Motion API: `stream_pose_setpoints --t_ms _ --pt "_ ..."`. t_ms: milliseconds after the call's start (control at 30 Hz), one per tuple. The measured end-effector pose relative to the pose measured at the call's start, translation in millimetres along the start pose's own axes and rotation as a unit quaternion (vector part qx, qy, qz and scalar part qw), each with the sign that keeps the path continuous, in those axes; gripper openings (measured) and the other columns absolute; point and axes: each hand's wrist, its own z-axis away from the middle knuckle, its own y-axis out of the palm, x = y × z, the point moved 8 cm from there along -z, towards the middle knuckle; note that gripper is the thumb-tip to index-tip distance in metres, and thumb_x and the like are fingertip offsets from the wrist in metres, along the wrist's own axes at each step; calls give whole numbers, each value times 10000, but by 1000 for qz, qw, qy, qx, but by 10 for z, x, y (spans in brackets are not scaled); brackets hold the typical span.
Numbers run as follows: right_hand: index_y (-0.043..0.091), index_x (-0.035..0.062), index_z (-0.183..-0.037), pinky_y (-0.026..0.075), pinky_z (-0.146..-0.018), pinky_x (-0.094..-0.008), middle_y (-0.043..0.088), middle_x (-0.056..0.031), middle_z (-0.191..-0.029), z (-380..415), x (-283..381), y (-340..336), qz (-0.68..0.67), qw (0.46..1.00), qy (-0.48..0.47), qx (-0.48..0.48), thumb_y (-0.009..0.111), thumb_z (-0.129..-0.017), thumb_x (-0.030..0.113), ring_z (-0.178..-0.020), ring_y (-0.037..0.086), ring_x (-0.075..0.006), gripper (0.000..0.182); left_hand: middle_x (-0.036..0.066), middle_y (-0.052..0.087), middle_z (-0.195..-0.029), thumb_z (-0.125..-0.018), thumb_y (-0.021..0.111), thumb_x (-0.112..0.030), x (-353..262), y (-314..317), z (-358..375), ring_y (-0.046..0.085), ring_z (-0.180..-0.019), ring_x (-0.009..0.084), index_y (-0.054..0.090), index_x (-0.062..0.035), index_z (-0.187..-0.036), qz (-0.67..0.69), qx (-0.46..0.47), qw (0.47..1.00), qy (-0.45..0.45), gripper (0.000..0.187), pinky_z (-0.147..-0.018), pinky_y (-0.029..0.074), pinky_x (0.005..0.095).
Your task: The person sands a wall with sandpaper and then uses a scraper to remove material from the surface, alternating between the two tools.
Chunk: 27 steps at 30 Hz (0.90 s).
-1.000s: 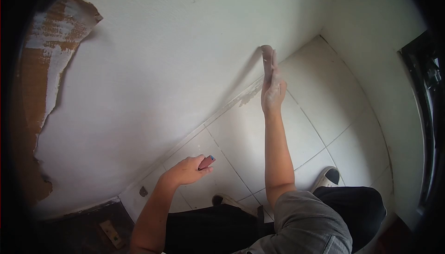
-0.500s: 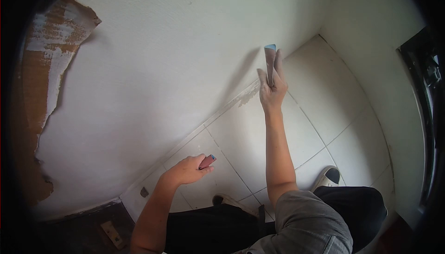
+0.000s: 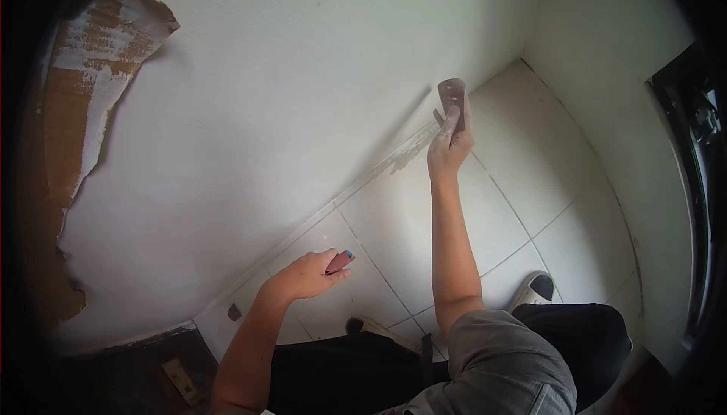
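Note:
My right hand (image 3: 450, 148), dusty with white powder, is stretched forward near the foot of the white wall (image 3: 265, 97). Its thumb presses on a folded reddish-brown piece of sandpaper (image 3: 452, 95), whose broad face now shows; the other fingers are partly hidden behind it. Closer to my body, my left hand (image 3: 307, 275) is closed round a second, smaller folded piece of sandpaper (image 3: 339, 262) with a bit of blue at its end. That hand hovers over the floor tiles, apart from the wall as far as I can see.
Torn brown cardboard (image 3: 72, 120) with white smears lies along the left side. White floor tiles (image 3: 394, 233) meet the wall in a slanting line with a chipped patch (image 3: 401, 159). A dark-framed opening (image 3: 693, 127) is at right; my shoes (image 3: 536, 288) stand below.
My right hand has turned, bringing the sandpaper's broad face into view and hiding its blue end. The left hand has hardly moved. The cardboard sits slightly further right in view.

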Motion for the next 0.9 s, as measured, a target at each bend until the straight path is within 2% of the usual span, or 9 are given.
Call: stream_pose_setpoints --t_ms 133,267,333,533,567,667,700,800,900 --pt "317 38 -1607 395 -1191 -385 395 -177 -1627 -131 65 123 64 995 -79 14 334 -1124 88 -1504 396 -264 486 223 704 -994 -1018 613 -475 10 11 3 681 -940 360 588 6 -1085 -6 5 1000 -14 486 -822 511 459" --pt "341 -40 -1573 325 -1228 -416 324 -210 -1659 -108 207 586 128 979 -148 48 432 -1078 38 -1552 283 -348 509 222 707 -1001 -1014 622 -473 54 41 -6 684 -939 357 585 9 -1073 7 1 1000 1 487 -829 514 449" --pt "352 -78 -1549 298 -1236 -413 330 -250 -1643 -45 74 720 225 950 -216 32 440 -1078 40 -1545 288 -373 493 225 711 -1018 -1013 624 -471 71 42 -18 686 -948 355 584 11 -1068 5 2 1000 0 486 -838 517 444" --pt "380 -97 -1523 309 -1218 -376 364 -243 -1631 -184 -332 437 163 984 -56 -52 413 -1108 128 -1515 368 -334 472 230 713 -1040 -1015 619 -470 55 32 12 686 -952 349 583 10 -1063 -5 6 1000 -9 484 -838 519 442" --pt "415 -100 -1501 326 -1208 -363 389 -248 -1616 -114 -221 489 169 974 -147 -23 404 -1107 120 -1497 402 -331 450 228 711 -1035 -1015 619 -472 58 19 0 684 -949 349 583 9 -1063 -7 3 1000 -5 485 -836 518 443" --pt "428 -94 -1496 345 -1200 -375 427 -245 -1594 -200 -444 312 191 978 -81 -33 402 -1099 92 -1480 429 -339 440 226 708 -1027 -1012 620 -477 86 66 -2 683 -943 351 583 8 -1063 -3 7 1000 1 489 -834 517 445" --pt "439 -83 -1497 355 -1196 -383 459 -249 -1569 -279 -600 224 154 985 47 -55 426 -1091 74 -1472 438 -352 436 226 708 -1028 -1012 620 -478 80 57 -8 683 -945 352 584 8 -1064 -3 6 1000 0 490 -836 518 446" --pt "446 -66 -1504 396 -1159 -377 515 -240 -1529 -180 -73 457 182 960 -211 21 421 -1108 134 -1426 498 -343 444 224 708 -1026 -1010 620 -481 87 31 -49 683 -946 354 587 6 -1067 -15 5 1000 3 491 -843 518 447" --pt "454 -50 -1507 400 -1157 -375 516 -219 -1536 -310 -367 335 140 987 -62 -48 399 -1121 168 -1429 498 -324 447 222 710 -1026 -1009 620 -479 132 84 -75 683 -952 357 588 6 -1074 -9 2 1000 7 490 -848 517 451"
